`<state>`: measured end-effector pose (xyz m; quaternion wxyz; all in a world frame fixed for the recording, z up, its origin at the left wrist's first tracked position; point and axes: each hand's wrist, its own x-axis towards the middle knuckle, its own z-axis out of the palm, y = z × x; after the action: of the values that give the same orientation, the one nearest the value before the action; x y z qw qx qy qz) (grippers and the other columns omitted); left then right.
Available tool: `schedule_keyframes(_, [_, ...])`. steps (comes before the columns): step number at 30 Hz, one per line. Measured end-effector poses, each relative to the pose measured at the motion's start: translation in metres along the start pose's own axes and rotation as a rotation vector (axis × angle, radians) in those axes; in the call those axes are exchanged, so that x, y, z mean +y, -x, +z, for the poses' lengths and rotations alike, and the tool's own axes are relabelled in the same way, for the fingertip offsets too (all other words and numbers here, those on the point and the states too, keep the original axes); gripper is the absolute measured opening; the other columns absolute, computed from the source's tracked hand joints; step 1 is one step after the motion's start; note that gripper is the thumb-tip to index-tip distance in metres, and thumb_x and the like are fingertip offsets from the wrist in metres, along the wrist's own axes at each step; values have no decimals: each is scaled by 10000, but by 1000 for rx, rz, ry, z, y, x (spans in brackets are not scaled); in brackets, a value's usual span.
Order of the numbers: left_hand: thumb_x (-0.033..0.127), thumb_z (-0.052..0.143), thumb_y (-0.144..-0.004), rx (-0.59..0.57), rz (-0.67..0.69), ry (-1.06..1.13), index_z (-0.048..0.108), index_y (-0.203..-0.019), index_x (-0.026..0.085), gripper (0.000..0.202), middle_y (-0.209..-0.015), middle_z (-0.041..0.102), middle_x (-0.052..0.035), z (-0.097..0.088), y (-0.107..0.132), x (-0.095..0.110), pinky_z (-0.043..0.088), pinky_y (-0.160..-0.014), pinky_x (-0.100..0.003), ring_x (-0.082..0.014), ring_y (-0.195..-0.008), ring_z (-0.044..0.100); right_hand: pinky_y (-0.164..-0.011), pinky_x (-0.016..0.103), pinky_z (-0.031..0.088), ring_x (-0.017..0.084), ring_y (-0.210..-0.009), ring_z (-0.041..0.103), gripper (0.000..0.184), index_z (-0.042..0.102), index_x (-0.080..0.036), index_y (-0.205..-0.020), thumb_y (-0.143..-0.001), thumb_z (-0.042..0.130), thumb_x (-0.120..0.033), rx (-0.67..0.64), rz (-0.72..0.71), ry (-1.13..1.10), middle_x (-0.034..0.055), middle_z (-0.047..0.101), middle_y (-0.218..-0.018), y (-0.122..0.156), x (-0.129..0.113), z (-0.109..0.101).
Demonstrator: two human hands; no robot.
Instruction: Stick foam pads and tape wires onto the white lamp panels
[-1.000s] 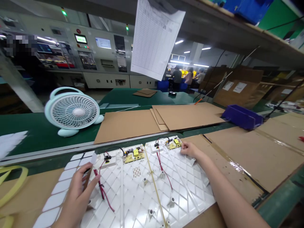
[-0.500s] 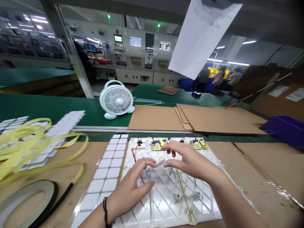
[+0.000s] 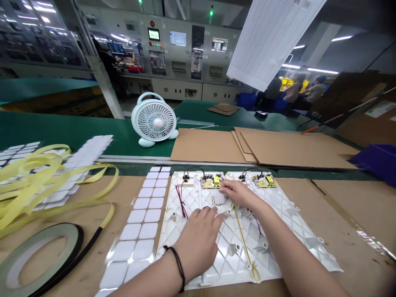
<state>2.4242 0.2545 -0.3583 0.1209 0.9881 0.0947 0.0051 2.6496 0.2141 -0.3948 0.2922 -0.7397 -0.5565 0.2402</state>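
Two white plastic panels (image 3: 213,255) with a diamond rib pattern lie side by side on cardboard. Small circuit boards (image 3: 210,180) with yellow parts sit along their far edge, with red and black wires (image 3: 181,202) nearby. My left hand (image 3: 199,239), wearing a dark band at the wrist, rests palm down with outstretched fingers over the left panel. My right hand (image 3: 239,193) has its fingertips pressed together just below the left circuit board, by a pale rounded patch with small slots (image 3: 218,199). Whatever those fingertips hold is hidden. A yellow strip (image 3: 240,231) runs along the seam.
Sheets of white square pads (image 3: 144,216) lie left of the panels. Further left are loose yellow tape (image 3: 46,173) and a black-edged tape roll (image 3: 69,235). Beyond stand a light blue fan (image 3: 156,120), cardboard sheets (image 3: 287,150) and a blue bin (image 3: 375,163).
My left hand has turned palm down and moved right and nearer on the panel. My right hand's fingers have closed together near the circuit board. The camera view has shifted slightly.
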Motion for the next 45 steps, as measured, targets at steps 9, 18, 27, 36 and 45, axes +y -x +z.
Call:
schedule_keyframes(9, [359, 441, -854, -64, -15, -114, 403, -1368, 214, 535, -1464, 344, -130, 12, -3, 2, 333, -981, -511, -318, -1129, 437, -563, 232, 295, 145, -653, 491, 184, 591, -209, -763, -854, 515, -350, -33, 98, 74, -21, 574, -674, 1, -5, 7])
schedule_keyframes(18, [372, 441, -850, -44, -11, -138, 408, -1365, 204, 543, -1467, 335, -163, 17, -4, 2, 333, -947, -511, -341, -1121, 442, -564, 238, 279, 146, -674, 519, 179, 602, -228, -749, -853, 535, -357, -30, 145, 135, -27, 612, -699, 1, -10, 7])
schedule_keyframes(27, [389, 442, -847, -24, -1, -156, 409, -1359, 201, 546, -1464, 336, -167, 20, -5, 2, 322, -941, -512, -336, -1111, 445, -551, 241, 273, 143, -648, 520, 167, 618, -237, -745, -845, 560, -358, -30, 166, 170, -28, 619, -680, 1, -13, 7])
schedule_keyframes(36, [384, 434, -846, -32, -3, -96, 410, -1348, 200, 536, -1447, 356, -160, 14, -6, 0, 319, -966, -525, -331, -1145, 427, -535, 249, 242, 142, -612, 500, 193, 625, -234, -722, -842, 565, -372, -11, 155, 194, -17, 610, -643, 1, -14, 10])
schedule_keyframes(45, [376, 415, -854, -11, 20, -103, 385, -1360, 200, 536, -1426, 392, -113, 17, -4, -1, 329, -949, -505, -315, -1095, 429, -543, 239, 268, 145, -620, 491, 171, 550, -210, -712, -831, 551, -332, 32, 116, 123, -21, 578, -639, 1, -8, 9])
